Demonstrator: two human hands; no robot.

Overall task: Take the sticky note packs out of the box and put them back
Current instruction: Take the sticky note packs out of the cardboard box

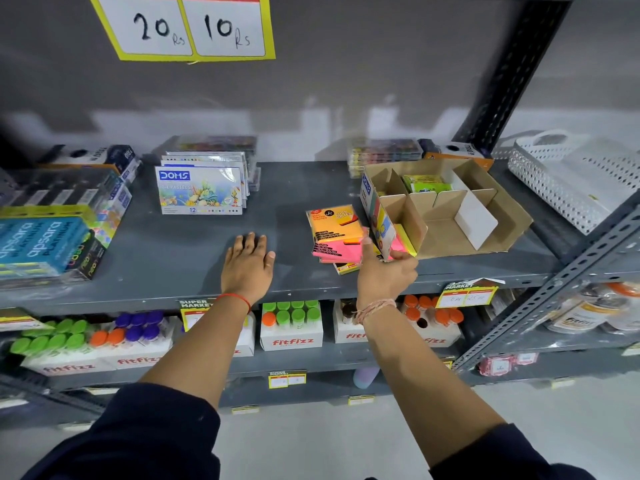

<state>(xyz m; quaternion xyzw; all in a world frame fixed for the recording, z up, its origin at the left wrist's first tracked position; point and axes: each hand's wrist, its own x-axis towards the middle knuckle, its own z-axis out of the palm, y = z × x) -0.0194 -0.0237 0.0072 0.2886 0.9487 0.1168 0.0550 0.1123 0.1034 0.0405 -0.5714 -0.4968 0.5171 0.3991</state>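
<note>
On grey shop shelf (194, 258) — left hand (247, 263) flat, spread | right hand (384, 271) pinching sticky note packs (337, 237) beside box (446, 209)

A single head-worn wide-angle view looks forward and down along both forearms onto a grey shelf (180, 258), near enough that the left hand (247, 263) and right hand (384, 271) sit mid-frame. The shelf edge crosses the centre; lower shelves and floor fill the bottom, price signs (180, 26) the top. Straight lines bow towards the edges. No second view exists.
</note>
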